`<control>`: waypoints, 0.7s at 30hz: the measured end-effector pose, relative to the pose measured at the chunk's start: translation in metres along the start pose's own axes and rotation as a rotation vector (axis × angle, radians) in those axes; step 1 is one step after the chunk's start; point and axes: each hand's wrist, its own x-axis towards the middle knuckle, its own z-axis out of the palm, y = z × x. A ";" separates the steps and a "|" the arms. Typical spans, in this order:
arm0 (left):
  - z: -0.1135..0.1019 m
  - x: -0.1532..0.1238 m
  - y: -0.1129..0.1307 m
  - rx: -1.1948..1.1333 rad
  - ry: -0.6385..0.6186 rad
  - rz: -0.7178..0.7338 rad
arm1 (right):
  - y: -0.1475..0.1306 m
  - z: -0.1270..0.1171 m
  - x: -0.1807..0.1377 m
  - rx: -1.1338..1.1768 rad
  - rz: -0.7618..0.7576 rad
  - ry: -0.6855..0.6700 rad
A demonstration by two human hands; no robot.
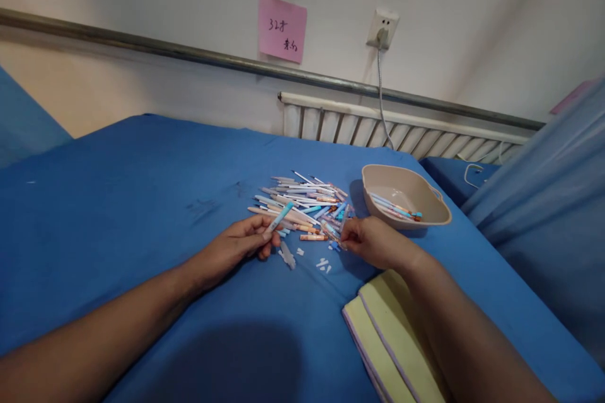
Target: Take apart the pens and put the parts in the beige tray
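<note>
My left hand [253, 238] is closed around a light-blue pen barrel [282, 215], which tilts up to the right. Just beyond it spreads a heap of pen parts [302, 201]: pale barrels, thin white refills and orange or blue pieces. At the heap's right edge, my right hand [366, 239] has its fingers pinched together close to the small parts; whatever is between the fingertips is too small to make out. Small white bits [323, 264] and a greyish translucent piece [287, 256] lie on the blue cloth in front of the heap.
A beige basin [401, 179] holding several pens [394, 208] stands right of the heap. A folded yellow-green towel [387, 327] lies under my right forearm. Behind the blue-covered table [118, 201] are a radiator [340, 123], a metal rail [189, 50] and a socket with a hanging cord [380, 85].
</note>
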 end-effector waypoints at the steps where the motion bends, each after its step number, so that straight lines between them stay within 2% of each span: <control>1: 0.000 0.000 -0.001 -0.004 0.001 -0.002 | -0.001 0.002 0.001 -0.008 -0.013 -0.005; 9: -0.002 0.001 -0.002 0.012 0.001 -0.029 | -0.011 0.013 0.007 -0.103 -0.038 -0.055; 14: -0.004 0.002 -0.004 0.027 -0.006 -0.019 | -0.018 0.012 0.005 -0.100 -0.140 0.007; 17: -0.004 0.001 -0.004 0.043 -0.006 -0.016 | -0.026 0.014 0.003 -0.086 -0.212 -0.052; 21: -0.003 0.001 -0.003 0.032 -0.003 -0.009 | -0.035 0.020 0.003 -0.148 -0.182 -0.121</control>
